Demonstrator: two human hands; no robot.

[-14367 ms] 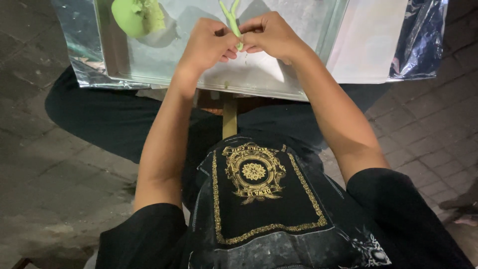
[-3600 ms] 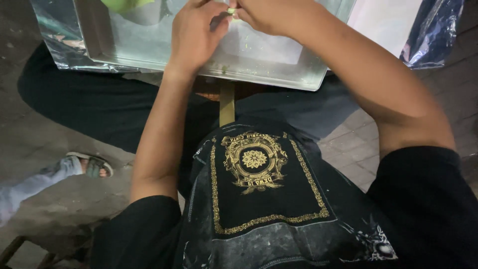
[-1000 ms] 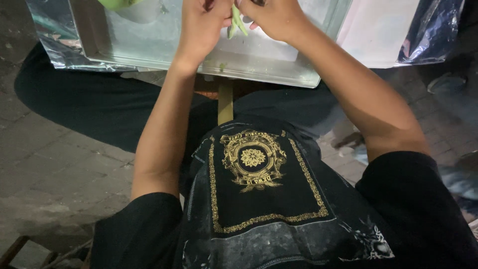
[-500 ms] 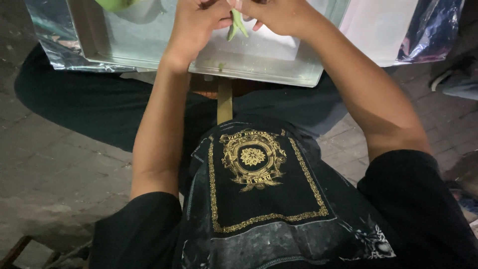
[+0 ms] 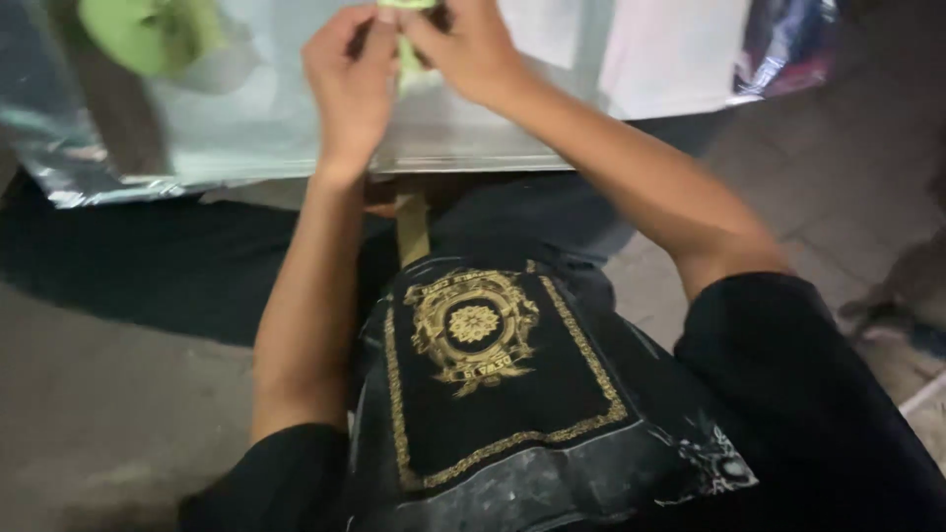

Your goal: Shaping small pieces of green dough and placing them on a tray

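Observation:
Both my hands meet at the top edge of the head view, over a shiny metal tray (image 5: pixel 296 148). My left hand (image 5: pixel 350 84) and my right hand (image 5: pixel 468 49) pinch a narrow pale green strip (image 5: pixel 406 59) between their fingertips. Only a short piece of the strip shows between the fingers; its upper end runs out of the picture. At the tray's far left lies a light green lump (image 5: pixel 148 34) on a pale wrapper. I sit with the tray across my lap, in a black shirt with a gold emblem (image 5: pixel 473 330).
A silvery plastic sheet (image 5: pixel 59 187) hangs under the tray at the left. A white panel (image 5: pixel 680 54) and crumpled dark foil (image 5: pixel 788 44) lie at the tray's right. Paved ground (image 5: pixel 857 177) surrounds me. A wooden slat (image 5: pixel 412 227) sticks out below the tray.
The view has tilted, so the tray and my hands sit higher and more to the left. My fingers keep working the green strip. A foot that passed at the left is gone.

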